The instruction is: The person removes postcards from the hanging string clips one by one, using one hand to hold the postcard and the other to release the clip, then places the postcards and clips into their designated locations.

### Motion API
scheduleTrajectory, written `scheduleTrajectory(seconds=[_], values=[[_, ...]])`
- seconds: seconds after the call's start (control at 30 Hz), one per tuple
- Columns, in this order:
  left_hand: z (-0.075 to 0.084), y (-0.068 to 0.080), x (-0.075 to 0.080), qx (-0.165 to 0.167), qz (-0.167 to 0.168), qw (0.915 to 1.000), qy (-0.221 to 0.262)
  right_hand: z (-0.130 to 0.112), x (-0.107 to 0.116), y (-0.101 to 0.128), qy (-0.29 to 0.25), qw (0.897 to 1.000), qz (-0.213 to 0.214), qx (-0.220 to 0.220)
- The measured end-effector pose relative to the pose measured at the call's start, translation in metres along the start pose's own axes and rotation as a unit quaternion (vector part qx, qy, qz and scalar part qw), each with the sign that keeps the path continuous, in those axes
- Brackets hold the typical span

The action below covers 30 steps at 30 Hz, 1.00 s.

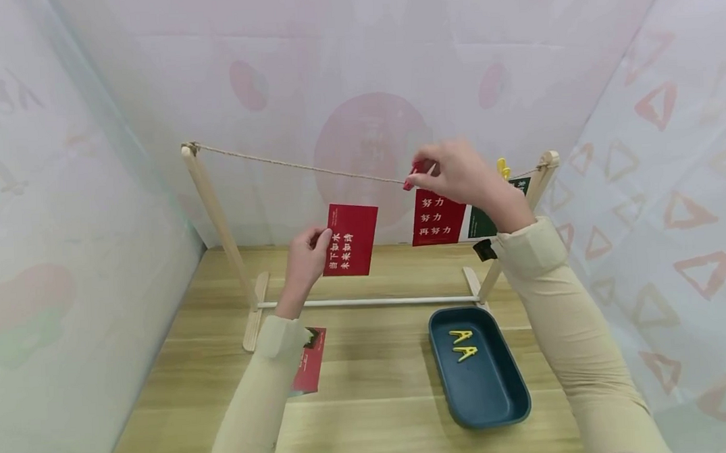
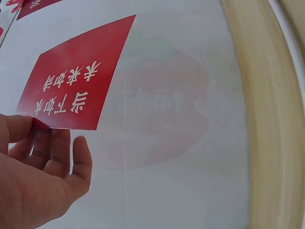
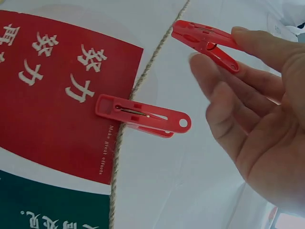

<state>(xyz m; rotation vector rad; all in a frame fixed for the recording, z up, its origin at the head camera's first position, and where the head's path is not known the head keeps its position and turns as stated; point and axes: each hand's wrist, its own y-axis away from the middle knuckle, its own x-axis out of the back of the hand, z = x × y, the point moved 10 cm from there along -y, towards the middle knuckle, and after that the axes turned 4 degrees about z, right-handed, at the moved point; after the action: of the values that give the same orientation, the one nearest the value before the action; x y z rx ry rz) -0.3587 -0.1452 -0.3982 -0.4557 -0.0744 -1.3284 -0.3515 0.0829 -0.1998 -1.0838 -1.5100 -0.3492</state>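
My left hand (image 1: pixel 306 259) pinches a red card (image 1: pixel 356 244) with white characters by its edge, below the twine (image 1: pixel 287 163). In the left wrist view the card (image 2: pixel 83 76) stands out past the thumb and fingers. Up at the twine, my right hand (image 1: pixel 454 172) pinches a red clothespin (image 1: pixel 411 177). The right wrist view shows this clothespin (image 3: pixel 205 40) with its nose at the twine (image 3: pixel 155 59). Beside it, a second red clothespin (image 3: pixel 143 114) clips another red card (image 3: pixel 62 81) to the twine.
A green card (image 1: pixel 481 223) hangs farther right, near a yellow clothespin (image 1: pixel 503 168). Wooden posts (image 1: pixel 217 219) carry the twine, joined low by a white rod (image 1: pixel 366 301). A blue tray (image 1: pixel 483 397) holds two yellow clothespins (image 1: pixel 464 352). Another red card (image 1: pixel 311 367) lies under the left forearm.
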Motion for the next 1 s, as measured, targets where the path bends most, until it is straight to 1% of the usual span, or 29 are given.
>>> scheduleTrajectory(seconds=[0.13, 0.23, 0.37, 0.43, 0.57, 0.7, 0.77, 0.83, 1.0], values=[[-0.027, 0.009, 0.006, 0.035, -0.003, 0.9992, -0.018, 0.002, -0.005, 0.015, -0.005, 1.0, -0.002, -0.009], [-0.048, 0.017, 0.009, 0.064, -0.006, 0.9977, -0.024, 0.006, -0.012, 0.025, -0.02, 0.999, -0.01, -0.027], [-0.073, 0.028, 0.01, 0.099, -0.016, 0.9945, -0.03, 0.013, -0.029, 0.039, -0.032, 0.998, -0.026, -0.04], [-0.082, 0.035, 0.009, 0.112, -0.021, 0.9929, -0.032, 0.02, -0.04, 0.046, -0.033, 0.998, -0.032, -0.049], [-0.099, 0.048, 0.009, 0.131, -0.023, 0.9904, -0.039, 0.037, -0.068, 0.065, -0.041, 0.995, -0.056, -0.069], [-0.117, 0.062, 0.014, 0.155, -0.016, 0.9859, -0.06, 0.056, -0.103, 0.088, -0.055, 0.99, -0.102, -0.085], [-0.128, 0.068, 0.017, 0.17, -0.015, 0.9828, -0.071, 0.067, -0.121, 0.101, -0.06, 0.985, -0.128, -0.096], [-0.137, 0.072, 0.018, 0.179, -0.016, 0.9805, -0.08, 0.079, -0.138, 0.115, -0.054, 0.981, -0.152, -0.109], [-0.156, 0.085, 0.019, 0.2, -0.033, 0.9732, -0.109, 0.106, -0.175, 0.153, -0.037, 0.968, -0.204, -0.14]])
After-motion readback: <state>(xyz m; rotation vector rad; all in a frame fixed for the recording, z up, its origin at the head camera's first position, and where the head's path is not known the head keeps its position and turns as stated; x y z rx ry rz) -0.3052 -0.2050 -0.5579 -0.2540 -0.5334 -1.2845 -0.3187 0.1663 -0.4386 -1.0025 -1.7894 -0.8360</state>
